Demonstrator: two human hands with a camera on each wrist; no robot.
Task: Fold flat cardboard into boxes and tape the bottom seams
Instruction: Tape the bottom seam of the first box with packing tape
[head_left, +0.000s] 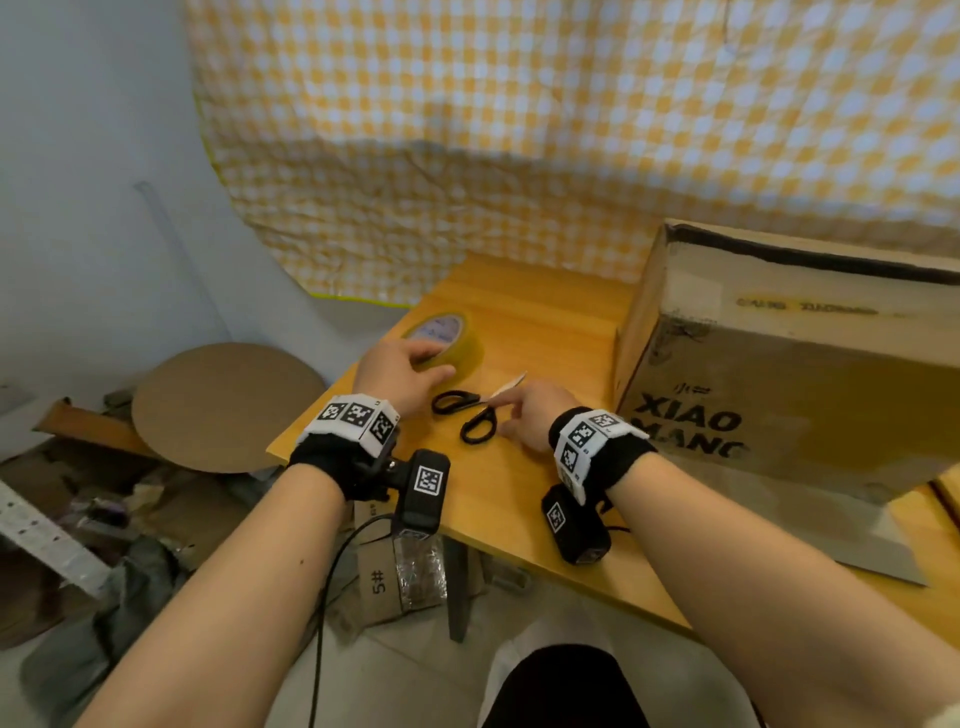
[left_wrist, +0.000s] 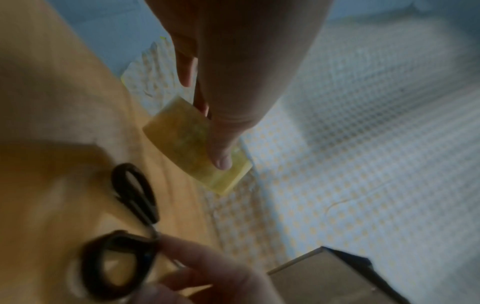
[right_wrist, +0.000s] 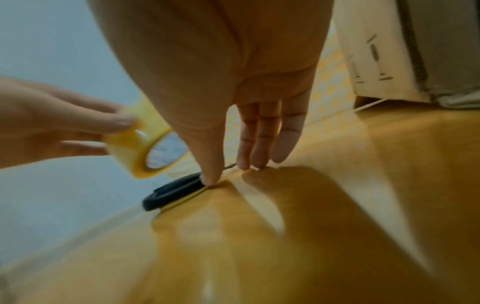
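Fingers (right_wrist: 122, 121) of left hand (head_left: 400, 371) pinch glossy yellow tape roll (head_left: 451, 338) (lifted); right hand (head_left: 530, 415) fingers straight, touching black-handled scissors (head_left: 470, 413).

checkered cloth (head_left: 519, 130) hangs behind; round cardboard disc (head_left: 223, 405) left.

Translucent yellow tape roll (head_left: 448, 338) with a pale blue-white core label. Black-handled scissors (head_left: 470, 413) with silvery blades. Honey-orange wood-grain worktop (head_left: 540, 322). Brown cardboard box (head_left: 789, 364) with black lettering and a black edge band. Yellow-and-white checked cloth (head_left: 519, 130) behind. Black wristbands (head_left: 597, 447) carrying black-and-white square-code markers.
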